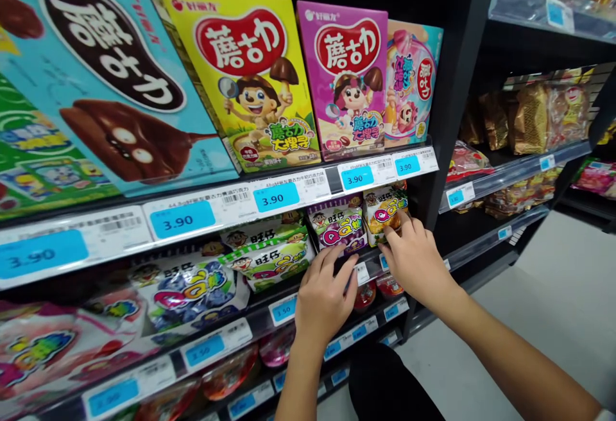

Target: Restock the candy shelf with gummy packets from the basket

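My left hand (327, 294) reaches up to a purple bag of gummy candy (338, 227) on the second shelf. Its fingers are apart, with the tips against the lower front of the bag. On the right, my right hand (418, 259) touches the lower right part of a yellow-and-white gummy candy bag (383, 208). Those fingers are bent and parted, and they cover that corner. Both bags stand side by side, upright. Left of them sit green gummy bags (274, 255) and a blueberry-pictured gummy bag (190, 289).
Above the hands, a shelf edge with price labels (276, 197) carries a yellow box (248, 87), a purple box (344, 81) and a large blue box (103, 68). A black upright panel (455, 81) stands at right. Cups (230, 371) sit below.
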The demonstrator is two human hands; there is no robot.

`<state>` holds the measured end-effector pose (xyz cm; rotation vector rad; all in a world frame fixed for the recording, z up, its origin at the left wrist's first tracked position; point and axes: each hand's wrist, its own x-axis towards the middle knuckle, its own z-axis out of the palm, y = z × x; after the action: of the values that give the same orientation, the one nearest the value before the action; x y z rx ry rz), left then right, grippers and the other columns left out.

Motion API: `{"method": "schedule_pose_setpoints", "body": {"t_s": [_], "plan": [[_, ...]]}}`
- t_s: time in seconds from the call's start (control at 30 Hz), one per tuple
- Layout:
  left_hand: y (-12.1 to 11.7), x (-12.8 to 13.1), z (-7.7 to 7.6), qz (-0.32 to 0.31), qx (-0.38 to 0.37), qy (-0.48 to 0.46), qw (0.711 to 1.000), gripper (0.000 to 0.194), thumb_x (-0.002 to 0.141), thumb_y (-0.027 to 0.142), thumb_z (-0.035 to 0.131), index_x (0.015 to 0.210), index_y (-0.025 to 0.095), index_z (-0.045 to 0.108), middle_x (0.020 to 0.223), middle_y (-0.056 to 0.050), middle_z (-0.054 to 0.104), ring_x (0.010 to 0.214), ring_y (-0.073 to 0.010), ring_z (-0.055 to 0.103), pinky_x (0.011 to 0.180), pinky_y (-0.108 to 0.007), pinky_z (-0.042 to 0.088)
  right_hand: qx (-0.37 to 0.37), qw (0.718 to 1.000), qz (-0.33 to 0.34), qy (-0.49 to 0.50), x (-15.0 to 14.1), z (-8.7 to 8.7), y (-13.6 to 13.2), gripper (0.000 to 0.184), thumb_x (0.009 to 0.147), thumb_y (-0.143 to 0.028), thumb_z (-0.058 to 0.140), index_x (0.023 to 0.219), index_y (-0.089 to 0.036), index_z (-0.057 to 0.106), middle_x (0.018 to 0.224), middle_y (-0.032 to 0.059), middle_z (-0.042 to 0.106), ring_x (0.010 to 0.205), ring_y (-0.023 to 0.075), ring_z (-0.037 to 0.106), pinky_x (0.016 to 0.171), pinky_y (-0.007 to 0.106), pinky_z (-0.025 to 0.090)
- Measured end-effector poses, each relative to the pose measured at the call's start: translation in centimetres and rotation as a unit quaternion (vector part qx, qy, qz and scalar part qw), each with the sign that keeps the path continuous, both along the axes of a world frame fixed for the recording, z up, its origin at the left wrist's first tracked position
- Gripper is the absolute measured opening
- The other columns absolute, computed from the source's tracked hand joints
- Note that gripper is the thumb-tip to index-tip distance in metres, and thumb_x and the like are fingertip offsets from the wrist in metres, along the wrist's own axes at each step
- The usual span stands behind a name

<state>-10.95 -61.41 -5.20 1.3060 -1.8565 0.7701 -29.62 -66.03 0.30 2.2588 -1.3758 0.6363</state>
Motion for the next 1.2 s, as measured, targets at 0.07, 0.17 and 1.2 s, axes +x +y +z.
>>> {"method": "schedule_pose_setpoints", "body": {"t_s": [0.07,0.17,1.2], "plan": [[0.0,0.0,0.0,0.0,-0.003,-0.001,1.0,0.025,0.09,0.02,0.062,0.114,0.021,0.069,0.125,-0.011,0.065,0.116,-0.031,0.058,0.095,-0.044,0.052,0.008,1.0,-0.014,-0.006,0.3,0.0,0.0,0.026,0.097,-0.03,0.054,0.112,-0.014,0.067,0.138,0.0233,0.051,0.104,0.0397,0.053,0.076,0.051,0.051],[-0.1,-0.1,-0.1,0.002,-0.004,-0.003,1.0,0.024,0.089,0.019,0.063,0.112,0.02,0.07,0.123,-0.011,0.064,0.115,-0.0317,0.058,0.094,-0.045,0.051,0.023,1.0,0.004,-0.006,0.7,0.2,-0.6,0.028,0.098,-0.031,0.052,0.107,-0.01,0.069,0.131,0.0255,0.055,0.106,0.0388,0.054,0.083,0.05,0.051],[-0.6,-0.8,-0.3,0.055,-0.06,-0.007,0.997,0.024,0.088,0.019,0.063,0.111,0.013,0.068,0.116,-0.011,0.07,0.107,-0.0298,0.06,0.092,-0.04,0.047,-0.041,0.99,0.088,-0.104,0.1,-2.6,-5.5,0.026,0.1,-0.033,0.051,0.107,-0.011,0.062,0.131,0.0189,0.06,0.129,0.0337,0.052,0.107,0.044,0.047]]}}
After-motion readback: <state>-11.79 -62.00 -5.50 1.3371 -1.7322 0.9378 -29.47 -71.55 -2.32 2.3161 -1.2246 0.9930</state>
